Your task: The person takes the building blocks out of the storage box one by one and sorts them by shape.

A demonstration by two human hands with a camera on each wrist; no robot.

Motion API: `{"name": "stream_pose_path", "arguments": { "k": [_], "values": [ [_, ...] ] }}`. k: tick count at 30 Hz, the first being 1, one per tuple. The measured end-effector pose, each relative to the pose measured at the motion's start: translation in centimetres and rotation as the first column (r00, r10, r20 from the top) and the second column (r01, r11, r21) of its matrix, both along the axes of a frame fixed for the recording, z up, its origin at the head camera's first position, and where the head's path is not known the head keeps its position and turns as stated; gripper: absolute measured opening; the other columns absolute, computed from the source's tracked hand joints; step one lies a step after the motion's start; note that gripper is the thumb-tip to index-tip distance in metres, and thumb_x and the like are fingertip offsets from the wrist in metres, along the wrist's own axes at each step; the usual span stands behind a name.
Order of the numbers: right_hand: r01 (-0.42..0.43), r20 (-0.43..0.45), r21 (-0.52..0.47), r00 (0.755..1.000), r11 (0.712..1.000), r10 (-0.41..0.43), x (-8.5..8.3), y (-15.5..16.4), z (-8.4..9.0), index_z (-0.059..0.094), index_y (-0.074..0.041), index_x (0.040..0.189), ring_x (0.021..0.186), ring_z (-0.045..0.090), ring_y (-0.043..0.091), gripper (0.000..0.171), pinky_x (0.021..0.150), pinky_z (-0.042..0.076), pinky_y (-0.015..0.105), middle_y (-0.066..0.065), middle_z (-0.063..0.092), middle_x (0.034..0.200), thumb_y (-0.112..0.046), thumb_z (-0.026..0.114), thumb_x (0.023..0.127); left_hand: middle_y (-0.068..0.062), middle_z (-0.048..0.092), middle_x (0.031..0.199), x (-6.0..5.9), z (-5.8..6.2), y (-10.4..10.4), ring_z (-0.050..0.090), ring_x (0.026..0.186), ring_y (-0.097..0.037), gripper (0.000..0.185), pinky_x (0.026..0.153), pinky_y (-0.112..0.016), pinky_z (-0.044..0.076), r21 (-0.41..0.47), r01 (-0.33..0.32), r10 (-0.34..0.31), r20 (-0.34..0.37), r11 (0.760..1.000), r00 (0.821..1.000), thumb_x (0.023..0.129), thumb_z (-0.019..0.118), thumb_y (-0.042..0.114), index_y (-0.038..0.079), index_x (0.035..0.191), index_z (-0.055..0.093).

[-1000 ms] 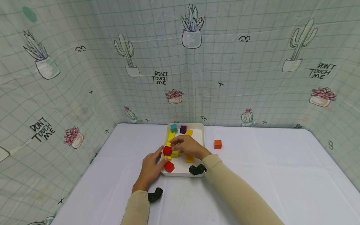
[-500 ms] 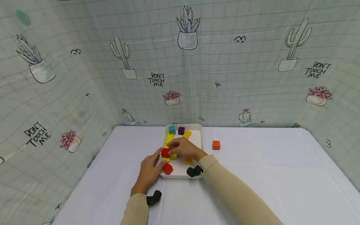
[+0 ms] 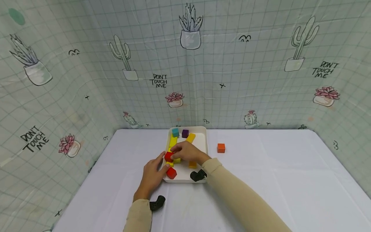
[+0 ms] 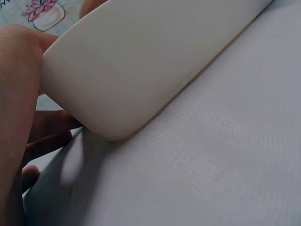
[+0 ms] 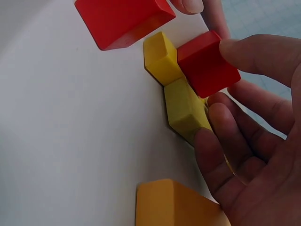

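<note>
My right hand (image 3: 186,151) pinches a red cube (image 3: 169,157) over the left side of a white tray (image 3: 185,179). In the right wrist view, the thumb presses one face of that cube, with fingers curled behind it. Beside and below it lie a yellow block (image 5: 162,59) and a yellow-green block (image 5: 183,103). My left hand (image 3: 151,174) grips the tray's left wall near the front, thumb over the rim and fingers outside. Close to that thumb is a second red cube (image 3: 171,173). Only the tray's outer wall (image 4: 141,61) and the hand show in the left wrist view.
A teal cube (image 3: 175,132) and a purple cube (image 3: 185,133) sit at the tray's far end. A yellow bar (image 3: 173,141) and an amber bar (image 3: 190,138) lie inside too, the latter partly hidden by my right hand. An orange cube (image 3: 221,148) rests on the white table, right of the tray.
The head view has shifted slightly. My right hand has moved a little left, closer around the red cube, and covers more of the amber bar. The left hand keeps its hold on the tray.
</note>
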State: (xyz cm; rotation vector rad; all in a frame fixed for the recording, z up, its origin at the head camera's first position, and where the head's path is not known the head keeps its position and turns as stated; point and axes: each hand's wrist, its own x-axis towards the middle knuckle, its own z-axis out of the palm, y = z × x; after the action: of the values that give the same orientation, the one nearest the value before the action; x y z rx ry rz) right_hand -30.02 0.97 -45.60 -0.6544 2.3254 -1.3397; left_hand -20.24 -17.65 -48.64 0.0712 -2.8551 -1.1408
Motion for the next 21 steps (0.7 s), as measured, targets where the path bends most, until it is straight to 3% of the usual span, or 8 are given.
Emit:
{"name": "stream_pose_path", "arguments": {
  "k": [12, 21],
  "values": [
    [-0.049, -0.009, 0.032, 0.999, 0.998, 0.049, 0.63, 0.04, 0.56, 0.073, -0.013, 0.122, 0.095, 0.059, 0.018, 0.037, 0.080, 0.053, 0.029, -0.005, 0.069, 0.107, -0.032, 0.075, 0.090, -0.013, 0.054, 0.144, 0.08, -0.10, 0.04, 0.039, 0.135, -0.040, 0.065, 0.106, -0.067, 0.034, -0.004, -0.002, 0.002, 0.005, 1.000, 1.000, 0.096, 0.063, 0.037, 0.027, 0.156, 0.040],
    [-0.039, -0.031, 0.041, 0.999, 0.998, 0.040, 0.59, -0.02, 0.41, 0.074, -0.014, 0.121, 0.092, 0.058, 0.017, 0.033, 0.078, 0.052, 0.028, -0.006, 0.068, 0.105, -0.029, 0.073, 0.092, -0.013, 0.053, 0.145, -0.06, -0.19, -0.15, 0.038, 0.136, -0.040, 0.065, 0.107, -0.067, 0.033, -0.012, 0.012, -0.012, 0.012, 1.000, 1.000, 0.096, 0.062, 0.039, 0.028, 0.156, 0.038]
  ]
}}
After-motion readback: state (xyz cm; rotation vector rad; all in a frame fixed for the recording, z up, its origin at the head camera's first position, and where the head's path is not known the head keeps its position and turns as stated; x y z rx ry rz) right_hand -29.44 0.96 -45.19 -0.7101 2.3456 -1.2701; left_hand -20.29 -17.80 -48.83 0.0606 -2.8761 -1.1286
